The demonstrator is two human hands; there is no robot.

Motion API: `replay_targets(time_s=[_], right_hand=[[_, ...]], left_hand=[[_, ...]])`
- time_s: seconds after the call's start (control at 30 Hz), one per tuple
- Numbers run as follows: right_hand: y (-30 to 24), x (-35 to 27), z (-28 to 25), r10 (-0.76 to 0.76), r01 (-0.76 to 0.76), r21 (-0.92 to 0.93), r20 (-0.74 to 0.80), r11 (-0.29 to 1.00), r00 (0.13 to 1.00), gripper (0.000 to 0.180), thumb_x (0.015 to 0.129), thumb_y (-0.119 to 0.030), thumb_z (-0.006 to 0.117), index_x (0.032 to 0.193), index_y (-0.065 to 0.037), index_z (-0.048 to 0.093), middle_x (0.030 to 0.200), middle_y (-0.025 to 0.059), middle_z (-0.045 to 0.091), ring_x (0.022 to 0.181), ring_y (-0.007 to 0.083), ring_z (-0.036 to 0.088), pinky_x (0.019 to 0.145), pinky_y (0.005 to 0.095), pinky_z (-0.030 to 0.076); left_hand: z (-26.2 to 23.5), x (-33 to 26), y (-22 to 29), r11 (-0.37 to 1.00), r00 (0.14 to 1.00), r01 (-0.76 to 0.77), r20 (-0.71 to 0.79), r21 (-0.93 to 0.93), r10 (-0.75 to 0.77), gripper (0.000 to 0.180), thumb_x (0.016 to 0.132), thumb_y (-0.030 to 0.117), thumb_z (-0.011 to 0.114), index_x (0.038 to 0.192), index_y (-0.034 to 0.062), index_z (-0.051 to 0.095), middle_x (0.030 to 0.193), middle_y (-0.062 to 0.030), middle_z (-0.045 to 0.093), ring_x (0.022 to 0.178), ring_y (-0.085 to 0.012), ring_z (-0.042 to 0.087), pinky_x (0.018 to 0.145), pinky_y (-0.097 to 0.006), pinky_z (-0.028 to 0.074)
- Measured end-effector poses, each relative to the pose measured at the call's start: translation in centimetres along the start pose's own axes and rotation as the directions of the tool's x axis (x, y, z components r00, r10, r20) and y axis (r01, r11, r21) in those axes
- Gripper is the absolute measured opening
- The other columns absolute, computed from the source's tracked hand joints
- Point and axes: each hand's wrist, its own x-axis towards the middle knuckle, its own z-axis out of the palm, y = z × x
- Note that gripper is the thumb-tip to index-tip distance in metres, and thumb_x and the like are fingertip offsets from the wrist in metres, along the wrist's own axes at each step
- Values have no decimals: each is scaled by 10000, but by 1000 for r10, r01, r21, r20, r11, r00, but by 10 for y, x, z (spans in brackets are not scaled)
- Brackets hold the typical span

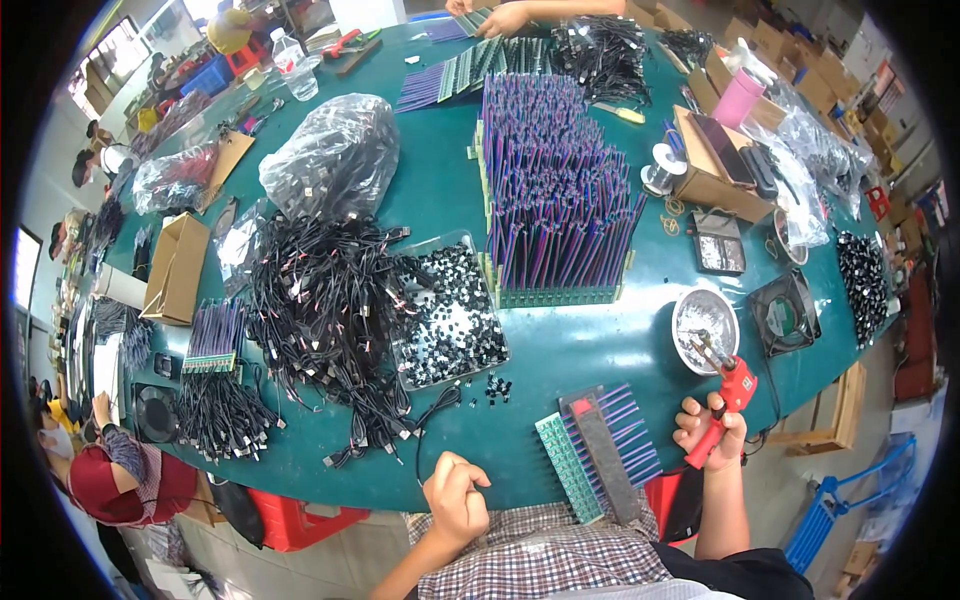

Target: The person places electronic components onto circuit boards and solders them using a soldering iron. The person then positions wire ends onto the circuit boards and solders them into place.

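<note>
My right hand (712,432) is wrapped round the red handle of a soldering gun (738,385). The gun's metal tip reaches over a round metal bowl (688,345) with silvery material inside. My left hand (457,498) is closed at the table's front edge, with a thin black cable (418,450) running into its curled fingers. The cable's end inside the hand is hidden. Between my hands lies a green circuit board panel (563,462) with purple wires (628,430) sticking out to the right. A dark flat bar (603,455) rests across those wires.
A heap of black cables (320,310) and a clear tray (505,362) of small black parts lie left. Wired boards (555,200) stand in a dense block ahead. A fan (785,312) sits beyond the bowl. At the far side are another person's hands (505,18).
</note>
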Motion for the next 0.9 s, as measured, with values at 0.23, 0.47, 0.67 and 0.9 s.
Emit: replay_targets(time_s=[0.23,0.47,0.67,0.9], right_hand=[[1,1,-1,25,-25,14,-15,1000,1000,230,780,-189,631,1010,-174,638,1064,61,503,919,175,490,864,392,445],[-1,5,2,-15,15,2,20,1000,1000,219,788,-193,632,1005,-162,625,1065,59,487,928,174,486,854,390,448],[2,1,-2,21,-20,13,-16,1000,1000,225,779,-194,629,1003,-168,641,1061,64,508,930,182,493,856,394,451],[2,-3,1,-14,14,-8,-19,1000,1000,221,773,-192,623,991,-162,645,1054,71,510,925,191,496,847,402,453]], left_hand=[[3,-3,-5,1000,1000,-6,-9,-4,6,144,587,-20,443,655,26,561,652,-103,484,449,-175,423,426,-301,370],[2,4,-2,1000,1000,-17,-27,-19,16,162,610,-32,411,661,23,554,683,-102,486,448,-145,365,434,-282,314],[2,-1,-4,1000,1000,-3,-21,21,3,144,584,-31,446,654,23,560,667,-107,488,443,-182,431,428,-302,373],[3,-4,-3,1000,999,-7,-32,4,7,153,585,-29,446,662,28,565,660,-108,484,449,-185,430,428,-307,370]])
